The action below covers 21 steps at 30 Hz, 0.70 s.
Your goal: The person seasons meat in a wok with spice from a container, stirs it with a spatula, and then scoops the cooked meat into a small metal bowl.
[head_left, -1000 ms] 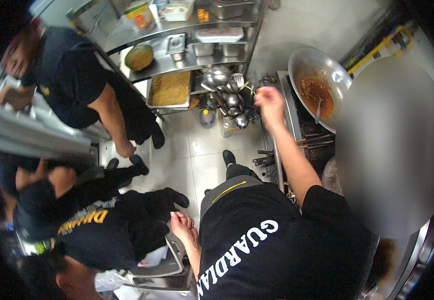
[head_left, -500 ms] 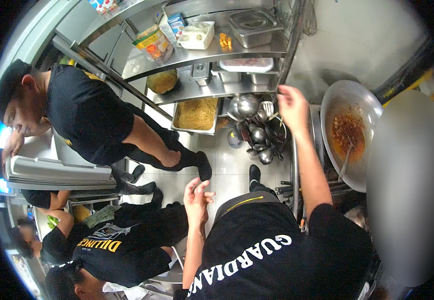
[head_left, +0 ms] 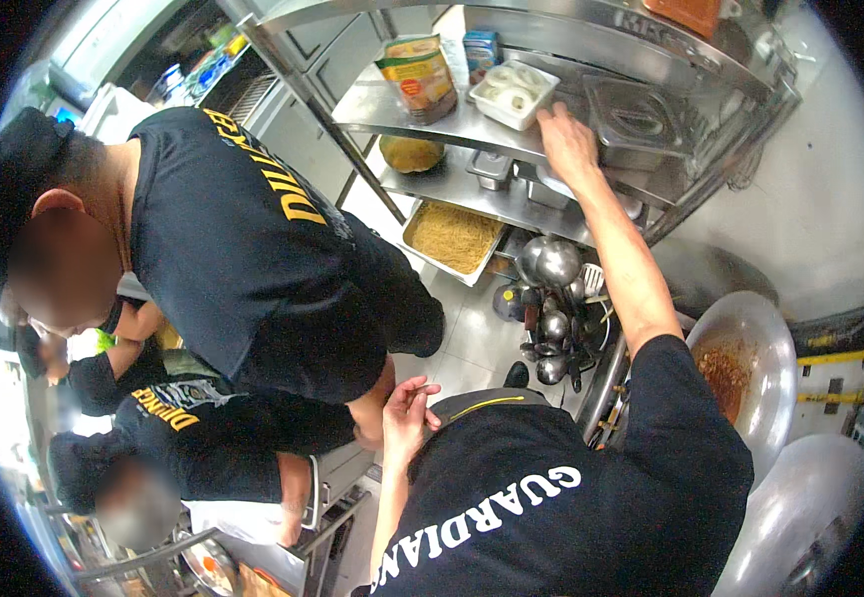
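Two hands show — both the wearer's own. Right hand point(head_left: 568, 147) reaches far up to a steel shelf point(head_left: 422, 119), fingers spread and released, palm down on the shelf edge just beside a white tray point(head_left: 514, 95) of pale rings and a lidded steel pan point(head_left: 636, 124). Left hand point(head_left: 407, 416) hangs near the body, fingers loosely curled, grasping nothing, touching the black shirt. A tin point(head_left: 418, 78) stands left of the tray. Below, a noodle tray point(head_left: 455, 237); ladles point(head_left: 551, 298) cluster nearer. A wok point(head_left: 746, 368) of red sauce sits right. Co-workers in black crowd the left.
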Motion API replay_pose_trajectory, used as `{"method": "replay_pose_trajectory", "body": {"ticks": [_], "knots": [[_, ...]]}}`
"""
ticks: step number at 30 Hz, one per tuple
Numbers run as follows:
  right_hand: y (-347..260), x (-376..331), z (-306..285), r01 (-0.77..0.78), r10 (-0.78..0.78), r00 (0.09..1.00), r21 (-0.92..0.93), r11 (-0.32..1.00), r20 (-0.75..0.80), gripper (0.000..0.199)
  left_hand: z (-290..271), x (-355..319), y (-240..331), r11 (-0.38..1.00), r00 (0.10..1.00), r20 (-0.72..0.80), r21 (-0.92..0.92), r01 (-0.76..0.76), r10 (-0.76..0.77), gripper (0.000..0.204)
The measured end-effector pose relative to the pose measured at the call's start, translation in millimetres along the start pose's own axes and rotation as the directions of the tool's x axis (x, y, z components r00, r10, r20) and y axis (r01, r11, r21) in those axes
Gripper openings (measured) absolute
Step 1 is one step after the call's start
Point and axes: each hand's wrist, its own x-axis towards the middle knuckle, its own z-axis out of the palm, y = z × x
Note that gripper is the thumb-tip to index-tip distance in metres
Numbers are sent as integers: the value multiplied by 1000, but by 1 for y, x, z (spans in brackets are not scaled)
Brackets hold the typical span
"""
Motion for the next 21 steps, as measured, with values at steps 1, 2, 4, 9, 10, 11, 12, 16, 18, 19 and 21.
{"method": "replay_pose_trajectory", "body": {"ticks": [1,2,4,9,10,11,12,16,18,19,21], "knots": [[0,-3,-6,22,-18,996,47,999,-86,21,1,2,1,999,1000,30,43,4,-6,27],[-2,-8,-13,44,-27,985,92,995,-172,21,3,5,4,996,998,63,88,7,-13,28],[-37,-24,-34,-5,119,959,408,913,-257,18,14,3,27,977,993,96,206,50,-71,29],[-97,-102,-47,-577,-138,775,601,-553,617,16,51,48,64,696,851,144,516,-500,504,40],[-105,-115,-49,-625,-268,737,476,-619,620,19,59,54,78,764,889,106,472,-440,446,43],[-117,-131,-46,-648,-293,703,413,-640,648,19,69,57,98,822,918,73,421,-383,390,46],[-127,-141,-50,-681,-328,670,375,-629,666,19,75,59,116,799,896,86,422,-429,436,49],[-155,-163,-66,-752,-341,612,390,-532,714,23,85,70,131,814,872,124,317,-487,474,53],[-162,-171,-65,-761,-284,599,421,-495,749,23,87,75,116,813,852,124,256,-523,509,51],[-162,-173,-65,-772,-290,579,399,-495,762,22,88,77,108,817,848,113,228,-530,518,49],[-162,-175,-66,-794,-305,541,357,-492,783,20,89,76,98,858,872,57,158,-489,486,43]]}}
